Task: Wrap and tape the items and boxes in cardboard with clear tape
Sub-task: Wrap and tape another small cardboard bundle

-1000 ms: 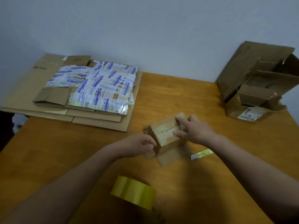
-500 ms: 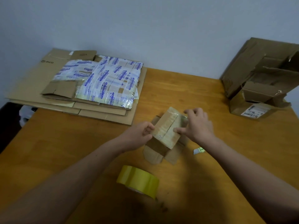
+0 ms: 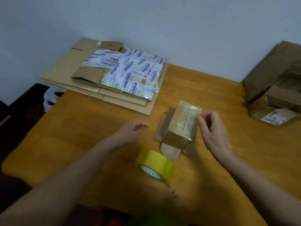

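Observation:
A small cardboard box stands on the wooden table, its top covered in clear tape and its bottom flaps splayed out on the table. My left hand hovers to the left of the box with relaxed fingers, a clear gap away, holding nothing. My right hand is at the box's upper right edge with loosely curled fingers. Its thumb and forefinger tips are close to the taped corner, and nothing shows between them. A yellow tape roll lies on its side just in front of the box.
Flattened cardboard sheets with a taped, blue-printed sheet on top are stacked at the back left. Open cardboard boxes stand at the right edge. A small shiny item peeks out behind my right wrist. The table's left edge drops off to a dark floor.
Both hands have come off the box, and the left hand has drawn back to the left. The box now stands on its splayed flaps, and the view has shifted right.

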